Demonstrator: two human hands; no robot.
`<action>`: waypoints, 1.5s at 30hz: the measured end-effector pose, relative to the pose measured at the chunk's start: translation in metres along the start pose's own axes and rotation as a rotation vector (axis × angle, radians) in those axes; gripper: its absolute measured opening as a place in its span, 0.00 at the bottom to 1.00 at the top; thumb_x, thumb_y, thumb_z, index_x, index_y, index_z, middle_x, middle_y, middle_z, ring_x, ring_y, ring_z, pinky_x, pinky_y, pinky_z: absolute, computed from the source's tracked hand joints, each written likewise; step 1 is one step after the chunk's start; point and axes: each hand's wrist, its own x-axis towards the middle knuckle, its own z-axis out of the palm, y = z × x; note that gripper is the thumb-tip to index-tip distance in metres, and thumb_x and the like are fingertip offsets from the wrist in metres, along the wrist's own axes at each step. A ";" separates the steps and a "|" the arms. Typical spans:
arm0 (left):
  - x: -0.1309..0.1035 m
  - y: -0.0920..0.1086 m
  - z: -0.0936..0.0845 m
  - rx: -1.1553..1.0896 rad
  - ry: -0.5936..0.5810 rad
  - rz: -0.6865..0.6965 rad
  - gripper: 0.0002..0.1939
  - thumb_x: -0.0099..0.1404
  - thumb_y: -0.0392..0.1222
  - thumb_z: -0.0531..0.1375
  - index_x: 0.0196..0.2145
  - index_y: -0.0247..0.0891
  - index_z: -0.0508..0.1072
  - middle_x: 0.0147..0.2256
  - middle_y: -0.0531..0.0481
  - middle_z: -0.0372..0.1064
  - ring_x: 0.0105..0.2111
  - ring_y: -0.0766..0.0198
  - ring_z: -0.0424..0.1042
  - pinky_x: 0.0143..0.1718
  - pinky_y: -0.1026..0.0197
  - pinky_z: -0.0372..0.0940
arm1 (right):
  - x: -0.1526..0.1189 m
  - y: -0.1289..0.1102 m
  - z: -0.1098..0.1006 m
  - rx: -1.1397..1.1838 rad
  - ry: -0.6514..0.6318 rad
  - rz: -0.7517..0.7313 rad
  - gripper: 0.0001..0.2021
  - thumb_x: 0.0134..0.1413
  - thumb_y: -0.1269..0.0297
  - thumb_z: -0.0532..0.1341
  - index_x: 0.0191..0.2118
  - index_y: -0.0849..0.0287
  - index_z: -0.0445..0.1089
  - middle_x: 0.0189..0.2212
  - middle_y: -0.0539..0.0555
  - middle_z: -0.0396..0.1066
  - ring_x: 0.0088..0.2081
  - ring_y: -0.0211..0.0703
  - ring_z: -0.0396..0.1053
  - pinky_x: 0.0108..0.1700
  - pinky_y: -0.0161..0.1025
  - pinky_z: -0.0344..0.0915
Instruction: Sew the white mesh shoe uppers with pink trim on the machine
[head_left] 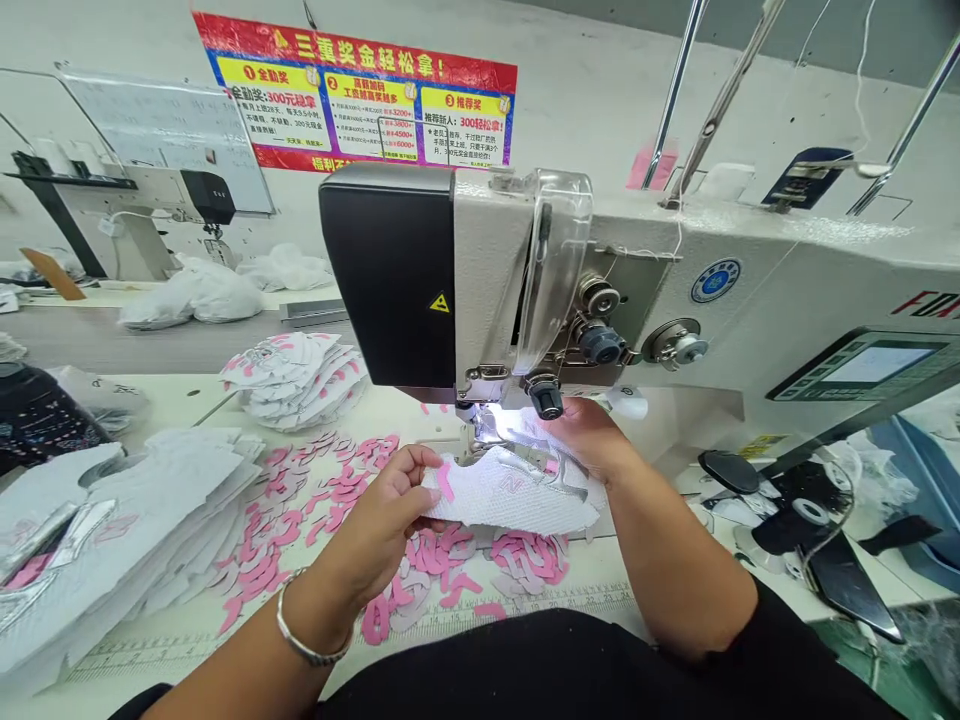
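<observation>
A white mesh shoe upper (517, 490) with pink and silver trim lies under the needle area of a sewing machine (491, 290). My left hand (397, 495) pinches its left end beside a pink curved piece (445, 480), thumb on top and fingers beneath. Behind the upper, at the right of the lit presser foot (474, 432), is my right hand (581, 430). The machine head and the upper cover most of its fingers, so its grip is hidden. Loose pink curved pieces (431, 565) are scattered below and left of the upper.
A tall stack of white uppers (187, 490) stands at the left, with another pile (296, 375) behind. A printed ruler (420, 630) runs along the table's front. Thread spools (810, 512) and a phone (855, 580) lie at the right, near a blue bin (919, 470).
</observation>
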 end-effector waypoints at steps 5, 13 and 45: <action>-0.001 0.002 -0.006 -0.027 -0.029 -0.038 0.16 0.61 0.43 0.64 0.45 0.42 0.66 0.38 0.53 0.67 0.30 0.68 0.70 0.29 0.66 0.65 | -0.011 -0.035 -0.006 -0.134 -0.131 -0.080 0.12 0.52 0.63 0.62 0.42 0.51 0.79 0.43 0.53 0.79 0.35 0.48 0.73 0.36 0.43 0.69; 0.019 0.004 -0.001 -0.152 0.027 0.021 0.15 0.62 0.48 0.65 0.32 0.38 0.65 0.28 0.52 0.70 0.21 0.70 0.67 0.22 0.68 0.64 | -0.006 -0.040 0.001 -0.257 -0.316 -0.287 0.12 0.57 0.60 0.61 0.45 0.49 0.78 0.42 0.50 0.79 0.41 0.50 0.75 0.43 0.45 0.71; -0.018 -0.004 -0.184 1.351 0.693 -0.115 0.13 0.62 0.48 0.57 0.38 0.41 0.78 0.35 0.44 0.76 0.32 0.51 0.72 0.30 0.56 0.59 | -0.038 0.026 0.058 -0.407 0.359 -0.944 0.19 0.59 0.73 0.61 0.55 0.52 0.66 0.52 0.57 0.71 0.54 0.51 0.68 0.60 0.57 0.60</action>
